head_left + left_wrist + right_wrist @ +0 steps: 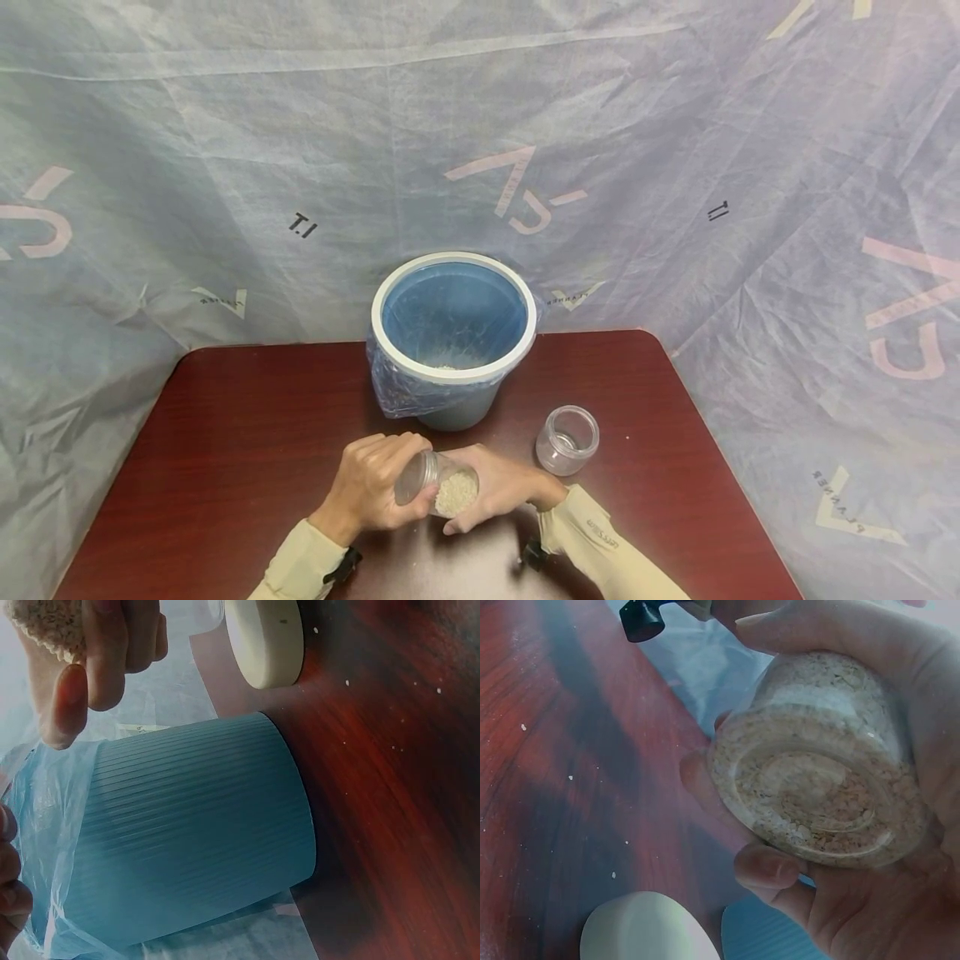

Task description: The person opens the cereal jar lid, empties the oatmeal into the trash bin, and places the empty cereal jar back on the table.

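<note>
Grain-filled glass jar [447,487] tilted over table [225,433], just in front of lined blue bin [452,333]. Gripped by right hand [498,487]; left hand [371,483] curled round lid end. Empty jar [567,439] nearby.

Blue lined bucket [453,333], empty glass jar [567,439], white lid [266,639]
</note>
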A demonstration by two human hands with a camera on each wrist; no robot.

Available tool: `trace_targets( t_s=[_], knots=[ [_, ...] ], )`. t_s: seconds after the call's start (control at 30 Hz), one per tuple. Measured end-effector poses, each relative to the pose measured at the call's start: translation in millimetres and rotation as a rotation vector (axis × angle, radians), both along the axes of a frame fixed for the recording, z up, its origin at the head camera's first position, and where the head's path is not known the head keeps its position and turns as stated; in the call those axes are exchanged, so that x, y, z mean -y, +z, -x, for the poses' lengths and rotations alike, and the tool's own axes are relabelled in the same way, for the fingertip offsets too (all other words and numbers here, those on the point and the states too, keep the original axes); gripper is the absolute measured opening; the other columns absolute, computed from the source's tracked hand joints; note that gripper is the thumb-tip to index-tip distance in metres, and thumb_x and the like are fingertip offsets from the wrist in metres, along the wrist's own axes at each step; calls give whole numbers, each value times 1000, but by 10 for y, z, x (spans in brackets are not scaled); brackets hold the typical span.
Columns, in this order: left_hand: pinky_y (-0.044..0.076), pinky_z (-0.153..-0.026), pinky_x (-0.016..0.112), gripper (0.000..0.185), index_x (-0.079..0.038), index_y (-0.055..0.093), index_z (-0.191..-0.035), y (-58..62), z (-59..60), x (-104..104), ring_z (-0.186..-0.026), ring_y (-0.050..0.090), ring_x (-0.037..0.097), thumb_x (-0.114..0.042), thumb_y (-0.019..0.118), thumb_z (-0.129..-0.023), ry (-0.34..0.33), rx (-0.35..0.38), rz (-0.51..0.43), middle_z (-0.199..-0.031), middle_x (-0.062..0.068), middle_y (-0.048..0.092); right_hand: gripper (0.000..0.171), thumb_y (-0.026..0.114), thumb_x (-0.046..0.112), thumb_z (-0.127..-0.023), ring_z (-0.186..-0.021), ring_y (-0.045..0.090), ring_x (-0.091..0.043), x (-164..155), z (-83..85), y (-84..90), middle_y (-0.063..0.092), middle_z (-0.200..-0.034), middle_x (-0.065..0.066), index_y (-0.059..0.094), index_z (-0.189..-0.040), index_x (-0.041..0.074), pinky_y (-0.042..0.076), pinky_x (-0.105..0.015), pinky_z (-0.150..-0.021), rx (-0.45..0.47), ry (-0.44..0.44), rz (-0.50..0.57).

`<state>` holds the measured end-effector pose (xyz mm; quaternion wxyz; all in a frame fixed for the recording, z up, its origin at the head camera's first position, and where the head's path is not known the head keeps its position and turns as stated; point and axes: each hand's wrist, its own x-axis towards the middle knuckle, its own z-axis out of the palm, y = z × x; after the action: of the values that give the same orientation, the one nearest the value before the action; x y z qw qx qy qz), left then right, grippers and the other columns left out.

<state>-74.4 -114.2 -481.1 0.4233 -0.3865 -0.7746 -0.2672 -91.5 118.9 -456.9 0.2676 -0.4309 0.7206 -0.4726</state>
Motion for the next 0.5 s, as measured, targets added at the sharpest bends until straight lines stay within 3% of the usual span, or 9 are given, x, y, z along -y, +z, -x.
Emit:
trace_targets(
  t_s=[0.17,0.33,0.5],
  knots=[
    [38,-47,22,44,-14,69,-94,3,-17,-8,-51,50,7,-52,48,-100,17,-5,-11,-74,-8,64,59,95,15,-76,-99,66,0,-31,56,-271,73,-113,5,66,-127,13,58,-26,-87,-58,1,-25],
    [36,-46,22,42,-15,68,-90,-2,-21,-16,-49,49,6,-52,49,-100,52,12,-29,-70,-10,62,56,95,24,-77,-93,65,1,-35,60,-323,72,-109,9,65,-124,18,58,-24,-81,-137,-38,-17],
    [36,-44,25,40,-19,64,-86,-16,-33,-6,-47,48,8,-53,48,-101,131,92,-37,-66,-12,59,48,95,28,-77,-83,62,2,-6,43,-334,67,-97,14,64,-113,25,55,-21,-71,-212,-145,-28]
  ],
)
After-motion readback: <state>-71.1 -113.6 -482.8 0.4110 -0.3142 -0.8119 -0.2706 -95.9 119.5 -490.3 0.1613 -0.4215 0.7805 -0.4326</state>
